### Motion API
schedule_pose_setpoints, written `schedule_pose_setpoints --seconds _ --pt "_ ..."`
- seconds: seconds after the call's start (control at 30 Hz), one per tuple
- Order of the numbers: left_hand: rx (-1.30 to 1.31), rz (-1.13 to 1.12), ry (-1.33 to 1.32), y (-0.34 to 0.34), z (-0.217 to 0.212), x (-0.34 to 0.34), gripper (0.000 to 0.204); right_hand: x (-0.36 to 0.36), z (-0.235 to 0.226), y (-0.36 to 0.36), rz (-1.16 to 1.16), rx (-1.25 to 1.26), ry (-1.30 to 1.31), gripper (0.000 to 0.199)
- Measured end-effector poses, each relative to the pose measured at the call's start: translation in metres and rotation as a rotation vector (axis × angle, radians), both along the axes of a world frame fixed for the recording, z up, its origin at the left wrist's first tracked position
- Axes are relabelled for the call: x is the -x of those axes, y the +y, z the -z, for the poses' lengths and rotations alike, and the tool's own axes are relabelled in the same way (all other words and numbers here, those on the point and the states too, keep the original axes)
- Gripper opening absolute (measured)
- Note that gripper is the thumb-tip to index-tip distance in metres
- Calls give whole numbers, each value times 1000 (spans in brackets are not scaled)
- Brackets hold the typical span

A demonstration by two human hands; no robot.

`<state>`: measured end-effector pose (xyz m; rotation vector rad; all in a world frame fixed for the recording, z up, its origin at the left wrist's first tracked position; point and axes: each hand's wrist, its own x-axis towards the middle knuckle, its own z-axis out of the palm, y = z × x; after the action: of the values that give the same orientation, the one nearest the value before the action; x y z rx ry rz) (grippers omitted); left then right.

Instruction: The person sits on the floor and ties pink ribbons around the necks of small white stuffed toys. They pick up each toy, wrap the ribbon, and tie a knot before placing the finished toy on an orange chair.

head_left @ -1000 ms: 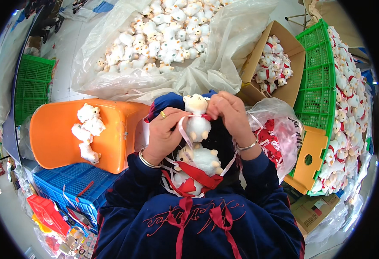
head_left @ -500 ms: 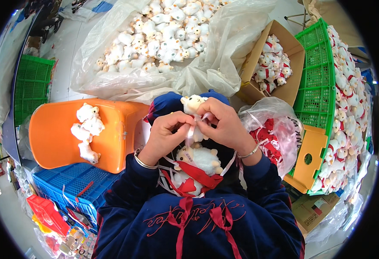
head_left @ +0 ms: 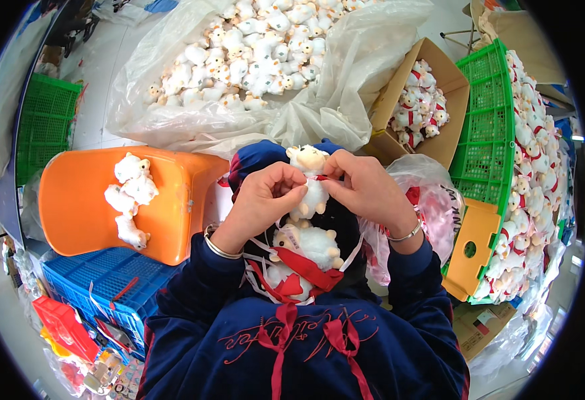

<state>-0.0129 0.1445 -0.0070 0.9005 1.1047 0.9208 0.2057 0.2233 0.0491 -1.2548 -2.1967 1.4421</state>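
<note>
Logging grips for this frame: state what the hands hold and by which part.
Both hands, left hand and right hand, hold one small white plush toy upright, fingers pinching at its neck, where a red ribbon shows.

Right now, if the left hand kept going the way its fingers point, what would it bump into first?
The left hand points toward the right hand. It already touches the small white plush toy held between both hands, so the toy comes first, probably then the right hand's fingers.

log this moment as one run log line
left hand: pinching small white plush toy | right hand: at red ribbon on its neck | lap: more plush toys
</note>
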Motion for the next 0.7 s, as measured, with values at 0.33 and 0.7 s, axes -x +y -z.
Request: schedule_pose_setpoints --seconds 0.33,0.7 --pt "-12 19 45 3 -9 -5 17 6 -5 10 24 164 229 8" --pt "-18 47 53 3 -5 -3 18 7 15 -11 -21 -410 16 11"
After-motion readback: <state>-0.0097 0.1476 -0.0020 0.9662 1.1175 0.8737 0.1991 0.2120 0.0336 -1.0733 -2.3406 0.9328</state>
